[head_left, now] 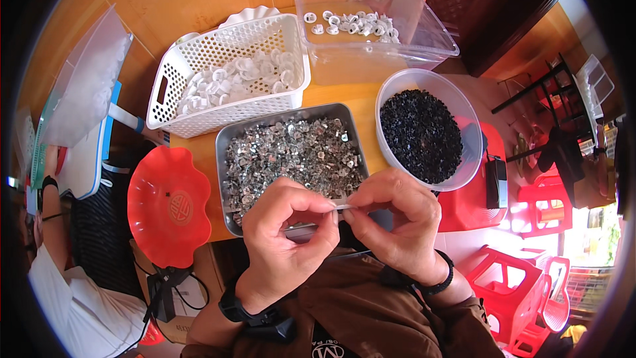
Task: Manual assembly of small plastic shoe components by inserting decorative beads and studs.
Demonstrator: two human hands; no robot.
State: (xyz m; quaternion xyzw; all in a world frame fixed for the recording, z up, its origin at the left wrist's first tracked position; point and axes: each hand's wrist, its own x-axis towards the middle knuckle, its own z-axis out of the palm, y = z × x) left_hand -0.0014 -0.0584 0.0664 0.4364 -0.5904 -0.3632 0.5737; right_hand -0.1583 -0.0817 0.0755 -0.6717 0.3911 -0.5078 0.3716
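Close in front of me, both hands meet over the near edge of a metal tray (222, 169) full of small shiny metal pieces. Between them is a small white plastic part (341, 204), partly hidden by fingertips. My left hand (281, 229) pinches its left end with thumb and forefinger. The other end is pinched by my right hand (401, 222). Behind the tray stands a white perforated basket (232, 110) holding many white plastic parts. A round clear tub (472, 134) of small black pieces is to the right of the tray.
A clear plastic bin (391, 58) with white round parts sits at the far side. A red scalloped plate (149, 189) lies left of the tray. Another person's white sleeve (73, 292) shows at far left. Red plastic stools (507, 285) stand at right.
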